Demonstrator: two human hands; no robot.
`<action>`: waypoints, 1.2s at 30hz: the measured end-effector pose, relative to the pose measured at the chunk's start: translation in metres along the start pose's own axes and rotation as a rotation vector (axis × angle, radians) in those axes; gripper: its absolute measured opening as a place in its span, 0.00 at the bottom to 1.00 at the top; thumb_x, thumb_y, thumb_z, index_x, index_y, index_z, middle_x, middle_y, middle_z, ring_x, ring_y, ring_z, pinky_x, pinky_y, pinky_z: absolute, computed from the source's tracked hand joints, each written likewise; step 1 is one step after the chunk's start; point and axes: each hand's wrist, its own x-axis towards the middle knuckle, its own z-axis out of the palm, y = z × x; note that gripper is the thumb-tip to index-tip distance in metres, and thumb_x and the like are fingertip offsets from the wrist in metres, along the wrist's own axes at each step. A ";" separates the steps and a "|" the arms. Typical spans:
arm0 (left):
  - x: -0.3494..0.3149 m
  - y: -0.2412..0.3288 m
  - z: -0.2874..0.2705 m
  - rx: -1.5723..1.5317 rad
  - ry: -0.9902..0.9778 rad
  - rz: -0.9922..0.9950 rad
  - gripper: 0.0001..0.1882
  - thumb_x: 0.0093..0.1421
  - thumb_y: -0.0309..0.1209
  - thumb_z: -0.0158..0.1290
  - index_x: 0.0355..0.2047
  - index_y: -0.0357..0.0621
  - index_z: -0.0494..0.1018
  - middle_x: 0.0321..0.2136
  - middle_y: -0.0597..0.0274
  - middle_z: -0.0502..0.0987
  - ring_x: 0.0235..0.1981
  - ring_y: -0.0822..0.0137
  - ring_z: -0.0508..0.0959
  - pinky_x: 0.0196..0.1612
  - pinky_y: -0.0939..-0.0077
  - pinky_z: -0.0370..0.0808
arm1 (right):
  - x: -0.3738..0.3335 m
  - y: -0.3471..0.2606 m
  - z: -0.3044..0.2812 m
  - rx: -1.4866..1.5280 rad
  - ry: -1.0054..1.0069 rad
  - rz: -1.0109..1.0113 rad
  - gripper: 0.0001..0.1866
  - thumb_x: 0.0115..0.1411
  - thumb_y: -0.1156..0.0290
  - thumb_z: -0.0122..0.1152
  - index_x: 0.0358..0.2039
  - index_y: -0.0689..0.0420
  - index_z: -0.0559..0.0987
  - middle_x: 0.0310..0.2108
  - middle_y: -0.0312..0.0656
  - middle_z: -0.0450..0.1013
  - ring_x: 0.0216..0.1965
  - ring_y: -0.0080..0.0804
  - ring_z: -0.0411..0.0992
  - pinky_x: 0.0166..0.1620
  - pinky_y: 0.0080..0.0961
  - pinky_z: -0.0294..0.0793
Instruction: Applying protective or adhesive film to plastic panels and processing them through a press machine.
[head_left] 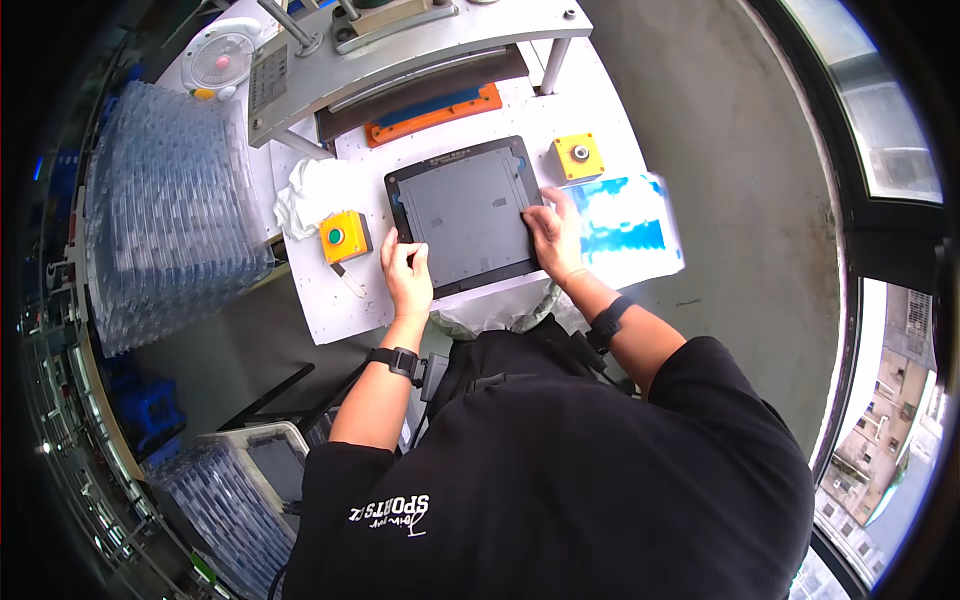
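Observation:
A flat grey rectangular panel point(468, 215) lies in a black tray-like fixture point(407, 205) on the white table before me. My left hand point(407, 277) is closed at the fixture's left edge, with its thumb over the near left corner and fingers along the outside. At the right edge, my right hand point(556, 235) grips with bent fingers and thumb. Whether the fingertips also press on the panel itself is hard to make out. Beside my right hand lies a blue-and-white sheet point(625, 225), blurred by glare.
A metal press point(400, 55) with an orange bar point(433, 115) stands beyond the fixture. Yellow button boxes flank it: one with a green button point(345, 238), another point(577, 157) at right. White cloth point(303, 198), stacked clear trays point(170, 210) and a small fan point(220, 58) are left.

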 end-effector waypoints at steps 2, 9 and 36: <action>-0.001 -0.004 0.002 -0.009 -0.009 0.000 0.06 0.56 0.27 0.57 0.29 0.39 0.72 0.54 0.43 0.65 0.56 0.50 0.66 0.58 0.62 0.63 | 0.000 -0.001 0.001 -0.016 0.023 0.010 0.08 0.45 0.77 0.66 0.27 0.55 0.78 0.43 0.51 0.71 0.46 0.52 0.69 0.48 0.40 0.69; -0.002 -0.001 0.004 -0.027 -0.019 -0.046 0.06 0.56 0.27 0.57 0.30 0.39 0.72 0.55 0.45 0.64 0.56 0.50 0.66 0.57 0.62 0.64 | -0.005 0.005 0.000 0.041 -0.077 0.060 0.08 0.51 0.76 0.64 0.32 0.52 0.78 0.47 0.47 0.67 0.49 0.49 0.64 0.52 0.40 0.64; 0.004 -0.013 0.004 0.009 -0.086 0.044 0.10 0.56 0.29 0.57 0.31 0.38 0.67 0.49 0.38 0.66 0.53 0.44 0.67 0.56 0.59 0.63 | 0.042 -0.060 0.061 -0.519 -0.710 -0.192 0.37 0.61 0.42 0.38 0.65 0.49 0.55 0.68 0.45 0.44 0.69 0.51 0.37 0.65 0.58 0.31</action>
